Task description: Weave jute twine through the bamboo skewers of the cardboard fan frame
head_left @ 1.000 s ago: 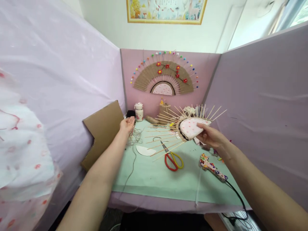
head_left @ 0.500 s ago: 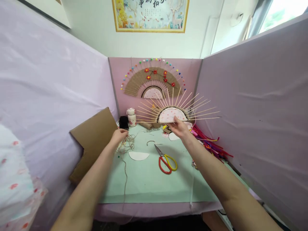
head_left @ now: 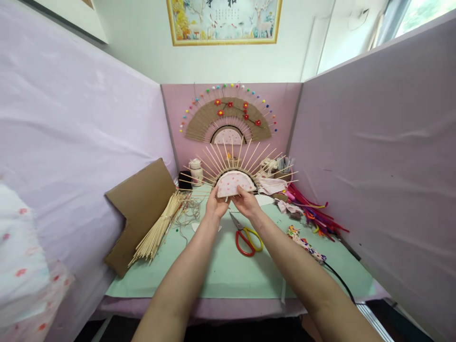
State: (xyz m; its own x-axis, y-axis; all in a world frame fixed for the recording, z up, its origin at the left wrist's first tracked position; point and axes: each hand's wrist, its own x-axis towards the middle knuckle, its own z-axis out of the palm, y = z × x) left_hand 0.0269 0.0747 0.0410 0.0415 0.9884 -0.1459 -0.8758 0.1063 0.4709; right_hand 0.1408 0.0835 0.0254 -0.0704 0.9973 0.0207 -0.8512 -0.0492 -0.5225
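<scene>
A half-round piece [head_left: 235, 183] covered in pink dotted cloth, with a dark curved edge and thin sticks fanning out of it, is held up above the middle of the table. My left hand [head_left: 216, 204] grips its lower left part, thumb on the front. On the lower edge near the centre, my right hand [head_left: 246, 201] is closed with its thumb on the cloth. Below the hands lie scissors [head_left: 248, 241] with one red and one yellow handle. A white half-round piece [head_left: 195, 227] is partly hidden behind my left forearm.
At the left are a bundle of sticks [head_left: 156, 232], tangled twine [head_left: 190, 212] and bent cardboard [head_left: 142, 204]. Fuzzy coloured stems [head_left: 315, 211] and a patterned tool [head_left: 306, 244] with a black cord lie right. A finished fan [head_left: 228, 114] hangs behind.
My left hand has come from the twine on the left to the half-round piece and taken hold of it. The piece and my right hand have moved left and slightly down.
</scene>
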